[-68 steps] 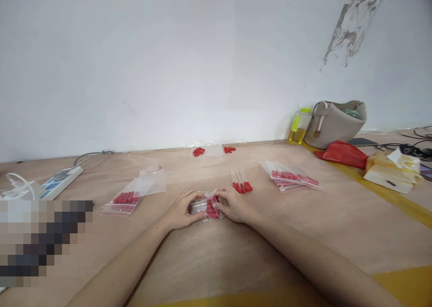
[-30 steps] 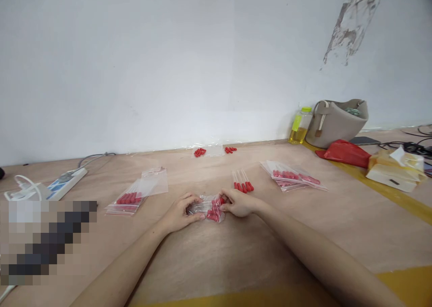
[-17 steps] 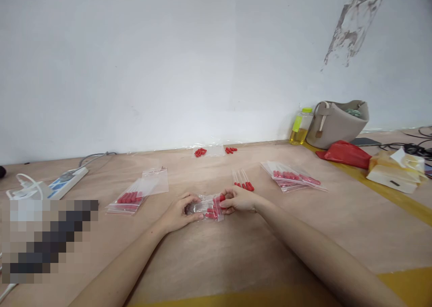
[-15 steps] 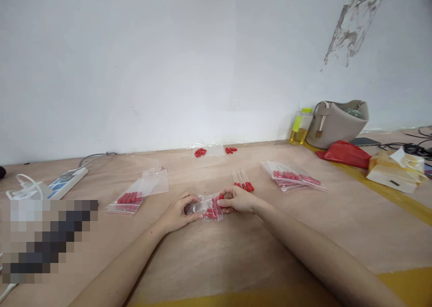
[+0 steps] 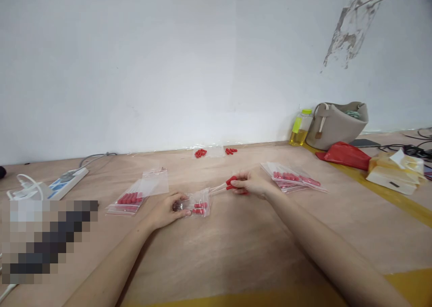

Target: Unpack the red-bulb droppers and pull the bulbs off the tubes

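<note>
My left hand (image 5: 171,209) is closed on the closed end of a clear zip bag (image 5: 206,199), its thumb and fingers pinching the plastic. Inside this bag lie several sticks with red tips (image 5: 200,208). My right hand (image 5: 248,183) grips several pale red-tipped sticks (image 5: 231,182) by their red ends. Their thin shafts point left, reaching the bag's mouth; I cannot tell whether the ends are inside it. Left of my hands lies a stack of filled zip bags (image 5: 130,198), and right of them another stack (image 5: 293,176).
At the back near the wall lie small red pieces (image 5: 200,153) on clear plastic. A power strip (image 5: 67,183) stands at left. On the right are a yellow-capped bottle (image 5: 299,127), a grey bag (image 5: 337,125), a red pouch (image 5: 346,155) and a tissue pack (image 5: 394,172).
My right hand has moved right and away from the bag, now with red-tipped sticks in it. The loose sticks on the table no longer show. My left hand and bag have shifted left.
</note>
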A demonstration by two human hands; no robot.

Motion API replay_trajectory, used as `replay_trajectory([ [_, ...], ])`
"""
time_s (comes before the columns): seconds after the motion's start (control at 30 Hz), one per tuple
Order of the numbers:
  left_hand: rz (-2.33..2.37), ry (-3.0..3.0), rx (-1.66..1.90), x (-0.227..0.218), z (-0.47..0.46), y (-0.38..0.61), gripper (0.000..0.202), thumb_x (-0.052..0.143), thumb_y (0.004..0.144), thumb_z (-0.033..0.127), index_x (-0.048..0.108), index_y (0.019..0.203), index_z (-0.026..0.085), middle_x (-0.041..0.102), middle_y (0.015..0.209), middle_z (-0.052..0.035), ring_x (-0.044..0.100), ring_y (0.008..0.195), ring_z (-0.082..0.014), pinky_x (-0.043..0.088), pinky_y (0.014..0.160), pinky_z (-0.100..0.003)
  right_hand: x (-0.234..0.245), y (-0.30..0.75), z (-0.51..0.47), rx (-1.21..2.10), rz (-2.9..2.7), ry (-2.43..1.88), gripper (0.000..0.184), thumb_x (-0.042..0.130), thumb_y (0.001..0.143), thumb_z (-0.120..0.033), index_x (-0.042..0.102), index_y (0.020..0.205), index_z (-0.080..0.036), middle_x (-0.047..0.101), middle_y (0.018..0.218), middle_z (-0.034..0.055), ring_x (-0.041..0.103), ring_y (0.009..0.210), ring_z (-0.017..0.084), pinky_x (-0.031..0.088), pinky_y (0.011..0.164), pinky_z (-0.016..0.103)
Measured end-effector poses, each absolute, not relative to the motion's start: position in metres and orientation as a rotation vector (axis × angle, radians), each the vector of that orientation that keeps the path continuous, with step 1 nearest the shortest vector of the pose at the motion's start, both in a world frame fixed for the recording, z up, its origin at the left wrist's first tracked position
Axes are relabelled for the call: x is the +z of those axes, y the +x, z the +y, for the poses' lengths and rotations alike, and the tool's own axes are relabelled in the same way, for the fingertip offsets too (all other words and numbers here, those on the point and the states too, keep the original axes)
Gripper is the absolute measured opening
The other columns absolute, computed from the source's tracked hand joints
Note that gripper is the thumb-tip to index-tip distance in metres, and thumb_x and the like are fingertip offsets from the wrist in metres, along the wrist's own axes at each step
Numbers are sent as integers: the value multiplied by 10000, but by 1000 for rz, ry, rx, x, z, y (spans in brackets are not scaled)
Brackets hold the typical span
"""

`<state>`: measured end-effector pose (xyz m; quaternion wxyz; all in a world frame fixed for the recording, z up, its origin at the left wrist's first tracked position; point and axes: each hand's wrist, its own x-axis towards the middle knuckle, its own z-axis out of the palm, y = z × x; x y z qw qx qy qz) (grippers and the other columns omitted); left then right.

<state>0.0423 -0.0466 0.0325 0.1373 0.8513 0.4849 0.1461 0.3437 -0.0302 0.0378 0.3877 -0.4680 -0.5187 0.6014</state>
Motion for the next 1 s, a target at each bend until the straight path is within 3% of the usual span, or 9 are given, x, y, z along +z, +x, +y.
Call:
replay_trajectory([
  [0.1,1445,2487,338,37,-40,25,431,567,690,533,587,983,217,592,922,-23,556,763,-167,421,674,-259,48,364,-25,1275,-1441,-1200,133,621,719,-242,647,800,-139,667,740,50,586,595,106,492,575,226],
  [0.23,1451,2364,587,39,-30,24,528,606,650,532,560,1050,189,579,1030,-65,546,879,-207,430,758,-306,51,368,-27,559,-1685,-1294,155,538,765,-218,648,861,-168,650,832,46,586,734,138,465,676,257],
  [0.4,1282,1826,770,45,-20,84,373,582,708,438,603,938,145,626,888,-47,570,783,-160,449,743,-289,37,342,-39,2,-2037,-1391,214,430,845,-189,629,919,-162,604,893,75,558,775,140,413,723,242],
  [0.53,1214,1491,718,40,-4,134,183,606,717,303,612,732,120,616,749,-11,562,613,-86,463,699,-244,19,326,-39,-137,-2197,-1397,222,383,877,-175,586,961,-148,564,906,87,538,791,141,391,711,231],
  [0.67,1218,1429,654,31,14,162,222,590,739,265,568,590,103,584,596,-10,548,514,-76,477,627,-238,10,321,-35,-222,-2308,-1415,231,358,879,-159,581,937,-143,544,918,99,517,753,153,377,683,253],
  [0.9,1265,1405,568,24,26,179,140,641,700,222,588,659,99,598,555,-10,582,523,-106,489,590,-246,14,323,-37,-62,-2296,-1431,179,466,806,-170,559,953,-126,541,944,95,520,831,164,385,718,250],
  [1.0,1314,1427,587,21,29,183,124,646,679,142,580,776,103,597,566,11,584,529,-102,488,588,-233,25,333,-37,93,-2193,-1435,281,559,738,-237,564,996,-127,556,949,84,538,823,152,399,721,234],
])
